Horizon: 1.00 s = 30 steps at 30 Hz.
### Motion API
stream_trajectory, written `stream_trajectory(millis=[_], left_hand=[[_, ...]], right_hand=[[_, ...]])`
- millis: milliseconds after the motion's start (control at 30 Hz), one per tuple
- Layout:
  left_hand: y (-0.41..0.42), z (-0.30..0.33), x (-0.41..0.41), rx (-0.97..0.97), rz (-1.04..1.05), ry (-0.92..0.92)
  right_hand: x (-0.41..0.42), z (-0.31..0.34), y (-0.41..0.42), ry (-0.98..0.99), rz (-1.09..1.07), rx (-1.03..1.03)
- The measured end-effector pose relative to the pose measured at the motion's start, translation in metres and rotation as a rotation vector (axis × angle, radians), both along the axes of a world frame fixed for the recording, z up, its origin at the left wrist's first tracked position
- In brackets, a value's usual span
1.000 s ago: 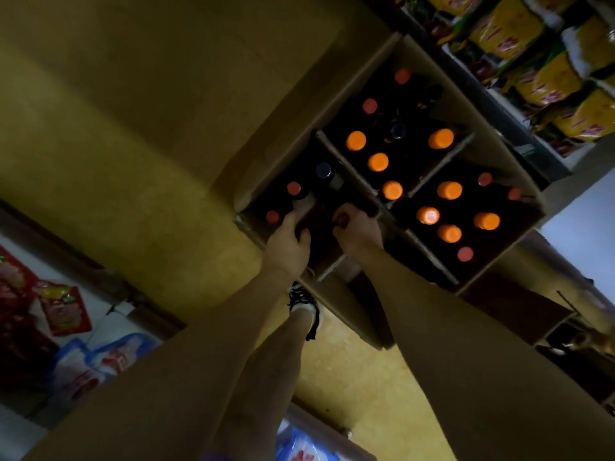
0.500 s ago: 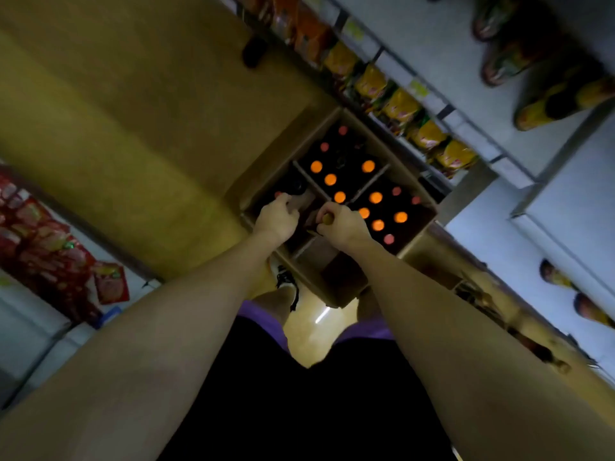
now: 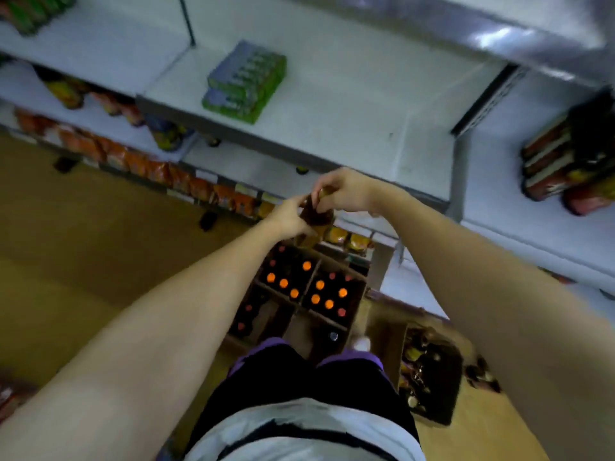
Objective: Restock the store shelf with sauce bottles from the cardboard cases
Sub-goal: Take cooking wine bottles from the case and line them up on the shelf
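Both hands meet in front of the body at the edge of a white shelf [image 3: 332, 128], holding a dark sauce bottle [image 3: 314, 216] between them. The left hand [image 3: 289, 219] wraps its fingers round the lower body of the bottle from the left side. The right hand [image 3: 346, 191] comes in from above and to the right, its fingertips pinched on the bottle's top; the picture is smeared there, so it may be the cap or the neck that the fingers grip. The bottle is tilted, with its top toward the right hand and its base toward the left.

Below the hands, on the yellowish floor [image 3: 66, 261], sits an open cardboard case [image 3: 357, 294] split by dividers into compartments. The two compartments farthest from the body are filled with upright bottles, their orange caps [image 3: 283, 283] and smaller red ones showing. The nearer compartments look partly emptied, with a few caps along their left edge.

To the right of the case and nearer the body, a second open box [image 3: 429, 377] holds dark, blurred goods.

On the shelf beyond the hands lies a stack of green and grey packs [image 3: 244, 83]. Far to the right of the right hand, on another shelf, stand dark packets with red and yellow labels [image 3: 565, 161]. To the left of the left hand, a lower shelf edge carries a row of orange bags [image 3: 159, 171].
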<state>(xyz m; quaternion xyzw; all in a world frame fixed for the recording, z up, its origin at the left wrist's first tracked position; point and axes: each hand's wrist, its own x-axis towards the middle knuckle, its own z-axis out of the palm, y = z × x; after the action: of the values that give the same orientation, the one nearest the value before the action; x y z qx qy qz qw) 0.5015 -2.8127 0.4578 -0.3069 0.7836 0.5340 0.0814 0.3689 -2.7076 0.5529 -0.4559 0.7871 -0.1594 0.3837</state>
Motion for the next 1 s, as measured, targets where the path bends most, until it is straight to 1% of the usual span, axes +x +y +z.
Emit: stream_trajectory(millis=[67, 167, 200, 267, 333, 400, 467, 533, 667, 733, 867, 1000], left_hand=[[-0.002, 0.034, -0.017, 0.005, -0.028, 0.108], [-0.004, 0.082, -0.038, -0.096, -0.055, 0.181], [-0.005, 0.097, -0.044, -0.112, -0.057, 0.211], [-0.008, 0.123, -0.055, -0.075, -0.015, 0.286], [-0.008, 0.149, -0.064, -0.014, 0.073, 0.366], [-0.002, 0.181, -0.070, -0.007, 0.159, 0.467], [0.004, 0.210, -0.079, -0.078, 0.224, 0.557], [0.012, 0.242, -0.090, -0.161, 0.254, 0.616], [0.034, 0.300, -0.116, -0.263, 0.257, 0.758], [0.052, 0.326, -0.133, -0.284, 0.247, 0.813], [0.101, 0.366, -0.173, -0.236, 0.198, 0.929], [0.159, 0.388, -0.214, -0.201, 0.123, 1.003]], right_hand=[[-0.009, 0.045, 0.005, 0.021, -0.031, -0.032], [-0.017, 0.097, 0.018, 0.053, -0.072, -0.108], [-0.020, 0.110, 0.025, 0.048, -0.120, -0.158], [-0.028, 0.132, 0.039, 0.004, -0.254, -0.281], [-0.038, 0.144, 0.052, 0.007, -0.341, -0.351], [-0.046, 0.151, 0.062, 0.097, -0.361, -0.338], [-0.051, 0.157, 0.071, 0.134, -0.352, -0.302], [-0.056, 0.162, 0.078, 0.095, -0.350, -0.301], [-0.065, 0.187, 0.091, 0.081, -0.366, -0.380], [-0.073, 0.204, 0.102, 0.090, -0.394, -0.486], [-0.097, 0.233, 0.131, 0.124, -0.482, -0.729], [-0.130, 0.251, 0.184, 0.202, -0.549, -0.818]])
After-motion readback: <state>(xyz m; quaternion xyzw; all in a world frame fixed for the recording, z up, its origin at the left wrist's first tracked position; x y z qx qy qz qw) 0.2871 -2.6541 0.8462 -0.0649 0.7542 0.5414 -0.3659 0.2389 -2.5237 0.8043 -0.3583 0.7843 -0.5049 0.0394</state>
